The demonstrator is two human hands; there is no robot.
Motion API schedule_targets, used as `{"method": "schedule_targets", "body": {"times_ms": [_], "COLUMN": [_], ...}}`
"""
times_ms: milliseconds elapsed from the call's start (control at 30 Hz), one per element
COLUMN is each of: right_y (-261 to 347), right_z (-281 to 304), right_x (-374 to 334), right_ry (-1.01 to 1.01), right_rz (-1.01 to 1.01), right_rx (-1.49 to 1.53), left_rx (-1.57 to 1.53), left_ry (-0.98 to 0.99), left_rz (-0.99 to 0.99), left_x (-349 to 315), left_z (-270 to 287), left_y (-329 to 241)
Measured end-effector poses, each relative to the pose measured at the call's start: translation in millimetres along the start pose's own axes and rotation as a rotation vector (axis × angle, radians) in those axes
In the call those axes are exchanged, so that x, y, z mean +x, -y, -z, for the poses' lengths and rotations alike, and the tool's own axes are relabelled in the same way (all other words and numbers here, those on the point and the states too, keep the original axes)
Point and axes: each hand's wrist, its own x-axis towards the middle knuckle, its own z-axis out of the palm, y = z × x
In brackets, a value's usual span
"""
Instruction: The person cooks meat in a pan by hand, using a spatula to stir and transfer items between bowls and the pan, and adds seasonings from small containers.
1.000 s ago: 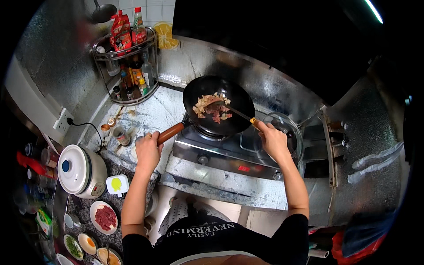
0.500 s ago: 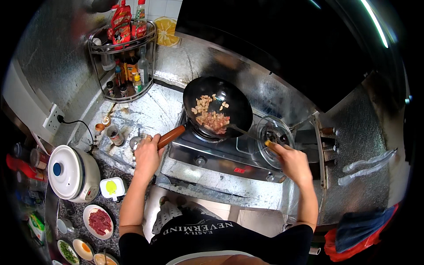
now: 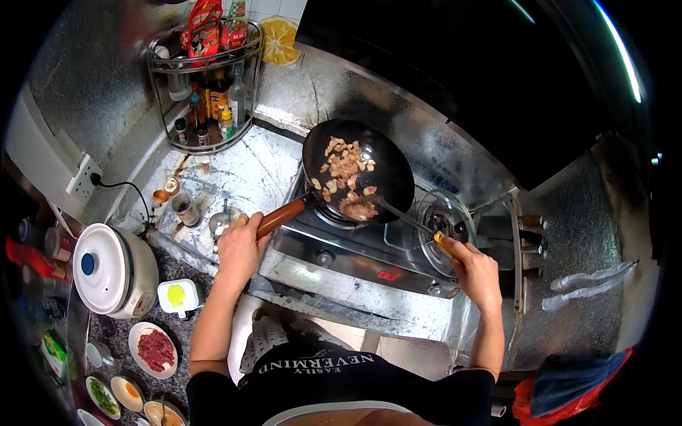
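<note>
A black wok (image 3: 389, 160) sits on the left burner of the gas stove (image 3: 355, 261). My left hand (image 3: 241, 246) is closed around its brown wooden handle (image 3: 283, 216). Inside the wok lie pale and pinkish pieces of meat (image 3: 346, 165), spread from the far side to the near side. In my closed right hand (image 3: 474, 272) is a spatula (image 3: 406, 217), held by its yellowish handle. Its metal blade dips into the near right part of the wok, against a clump of the meat. A glass lid (image 3: 449, 213) lies on the right burner, beyond my right hand.
A rack of bottles (image 3: 206, 99) stands in the far left corner. At left are a white rice cooker (image 3: 106, 273), a plate of raw red meat (image 3: 154, 351) and small bowls. A jar (image 3: 186, 210) stands near the wok's handle. The dark range hood (image 3: 440, 64) overhangs the back.
The spatula has stirred the meat: pieces are now more spread out, with a clump near the blade. The whole view has shifted slightly. Both hands keep their holds.
</note>
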Motion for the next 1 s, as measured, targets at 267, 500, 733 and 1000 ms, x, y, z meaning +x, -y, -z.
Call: {"method": "schedule_targets", "body": {"times_ms": [267,500,733,1000], "right_y": [-20.6,-14.9,-8.2,-11.8], "right_z": [-95.6,-14.0,-3.3,-72.2], "right_x": [64.0,14.2,35.7,34.6], "right_ry": [-0.228,-0.058,0.012,-0.121], "right_rz": [0.022,0.030,0.046,0.044], "right_rx": [0.111,0.060,-0.222,0.151], "left_rx": [-0.073,-0.067,-0.079,-0.096], "left_ry": [0.053,0.040,0.046,0.039], "left_rz": [-0.008,0.004,0.001,-0.026], "left_x": [6.7,3.8,4.5,5.3], "left_z": [-2.4,1.2,-2.1,-1.7], "left_y": [-11.7,-5.2,-7.1,-5.6]}}
